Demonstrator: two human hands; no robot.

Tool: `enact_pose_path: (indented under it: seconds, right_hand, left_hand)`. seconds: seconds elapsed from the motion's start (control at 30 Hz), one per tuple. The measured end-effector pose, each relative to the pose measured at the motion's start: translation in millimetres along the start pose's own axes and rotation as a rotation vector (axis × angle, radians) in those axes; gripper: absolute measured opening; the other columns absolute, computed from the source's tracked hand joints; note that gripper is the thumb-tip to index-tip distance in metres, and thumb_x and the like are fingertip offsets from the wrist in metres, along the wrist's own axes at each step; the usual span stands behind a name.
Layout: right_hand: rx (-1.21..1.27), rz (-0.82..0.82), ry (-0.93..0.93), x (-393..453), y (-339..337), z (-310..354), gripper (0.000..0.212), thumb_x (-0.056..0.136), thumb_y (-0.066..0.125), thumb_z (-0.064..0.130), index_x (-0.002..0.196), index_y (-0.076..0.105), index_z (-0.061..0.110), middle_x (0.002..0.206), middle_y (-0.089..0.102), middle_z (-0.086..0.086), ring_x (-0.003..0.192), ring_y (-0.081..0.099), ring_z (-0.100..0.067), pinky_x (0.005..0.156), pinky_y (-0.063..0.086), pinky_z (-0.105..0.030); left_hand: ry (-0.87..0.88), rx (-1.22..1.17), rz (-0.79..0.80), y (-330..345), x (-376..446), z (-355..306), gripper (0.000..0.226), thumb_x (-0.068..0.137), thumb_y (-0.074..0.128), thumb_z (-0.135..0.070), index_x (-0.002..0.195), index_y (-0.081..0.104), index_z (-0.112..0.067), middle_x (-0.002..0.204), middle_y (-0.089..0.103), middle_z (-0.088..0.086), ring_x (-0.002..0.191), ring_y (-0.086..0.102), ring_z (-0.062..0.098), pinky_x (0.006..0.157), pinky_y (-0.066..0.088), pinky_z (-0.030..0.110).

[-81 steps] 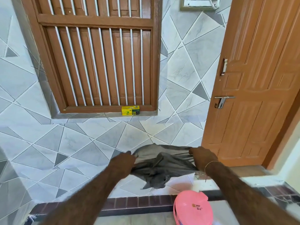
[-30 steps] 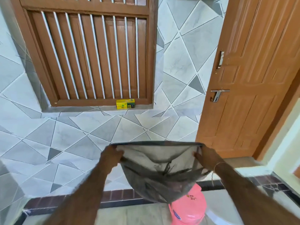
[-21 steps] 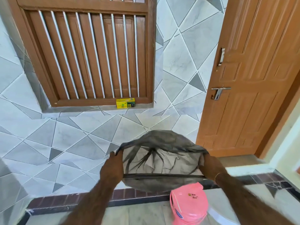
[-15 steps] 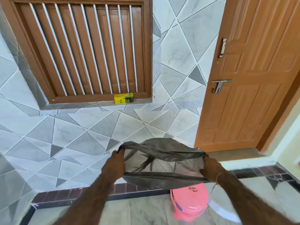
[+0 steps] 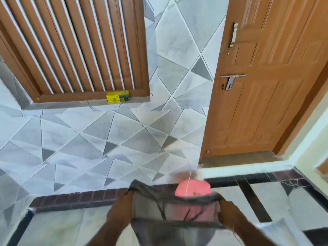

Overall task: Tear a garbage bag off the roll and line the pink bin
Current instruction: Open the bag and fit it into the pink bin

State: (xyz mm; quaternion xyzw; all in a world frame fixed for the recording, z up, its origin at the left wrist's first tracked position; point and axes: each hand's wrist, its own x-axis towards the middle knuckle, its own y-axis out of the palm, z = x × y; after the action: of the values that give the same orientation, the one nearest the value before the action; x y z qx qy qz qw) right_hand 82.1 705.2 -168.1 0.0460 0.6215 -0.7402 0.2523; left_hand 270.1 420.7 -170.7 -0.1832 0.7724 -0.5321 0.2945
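Note:
A thin grey see-through garbage bag (image 5: 170, 229) is stretched with its mouth held wide between my two hands. My left hand (image 5: 122, 208) grips the mouth's left edge and my right hand (image 5: 229, 213) grips its right edge. The pink bin (image 5: 193, 188) stands on the floor just beyond and under the bag. Only the bin's far top part shows bare; the rest appears pink through the bag film. The frame is blurred by motion. No roll of bags is in view.
A grey tiled wall rises ahead with a barred wooden window (image 5: 74, 47) and a small yellow box (image 5: 118, 99) on its sill. A brown wooden door (image 5: 266, 82) stands at the right behind a white step (image 5: 245, 168). A dark tile border (image 5: 76, 197) runs along the floor.
Both hands have come down and nearer with the opened bag, which now hangs over the pink bin. The view has tipped downward, so the wall and door sit higher.

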Motion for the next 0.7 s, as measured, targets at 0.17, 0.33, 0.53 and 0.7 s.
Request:
enact_pose_path:
  seconds: [0.17, 0.33, 0.53, 0.7]
  right_hand:
    - [0.114, -0.008, -0.004, 16, 9, -27, 0.032, 0.089, 0.049, 0.032, 0.112, 0.060, 0.013, 0.107, 0.072, -0.012, 0.091, 0.069, -0.029, 0.083, 0.053, -0.035]
    - [0.288, -0.075, -0.033, 26, -4, -22, 0.040, 0.092, 0.045, 0.051, 0.104, 0.060, 0.016, 0.101, 0.073, -0.015, 0.090, 0.067, -0.033, 0.083, 0.052, -0.037]
    - [0.342, -0.111, -0.055, 50, -13, -2, 0.033, 0.084, 0.059, 0.046, 0.098, 0.067, 0.017, 0.100, 0.074, -0.013, 0.091, 0.068, -0.033, 0.086, 0.055, -0.043]
    - [0.371, -0.104, -0.015, 86, -16, 22, 0.018, 0.077, 0.071, 0.022, 0.090, 0.070, 0.009, 0.094, 0.074, -0.014, 0.088, 0.069, -0.034, 0.078, 0.054, -0.035]
  left_hand:
    - [-0.069, -0.053, -0.020, 0, 13, -10, 0.062, 0.080, 0.042, -0.010, 0.140, 0.028, -0.020, 0.117, 0.045, 0.010, 0.115, 0.053, 0.034, 0.095, 0.047, 0.048]
    - [-0.103, -0.070, -0.064, 3, 13, -22, 0.053, 0.083, 0.048, -0.009, 0.132, 0.034, -0.023, 0.112, 0.044, 0.009, 0.114, 0.052, 0.033, 0.088, 0.050, 0.050]
    - [-0.139, -0.148, -0.151, 1, 45, -29, 0.060, 0.077, 0.052, 0.000, 0.131, 0.037, -0.019, 0.113, 0.044, 0.015, 0.111, 0.053, 0.042, 0.086, 0.048, 0.053]
    - [-0.108, -0.110, -0.196, -5, 86, -23, 0.038, 0.086, 0.048, -0.016, 0.124, 0.041, -0.017, 0.109, 0.045, 0.015, 0.099, 0.059, 0.047, 0.083, 0.049, 0.051]
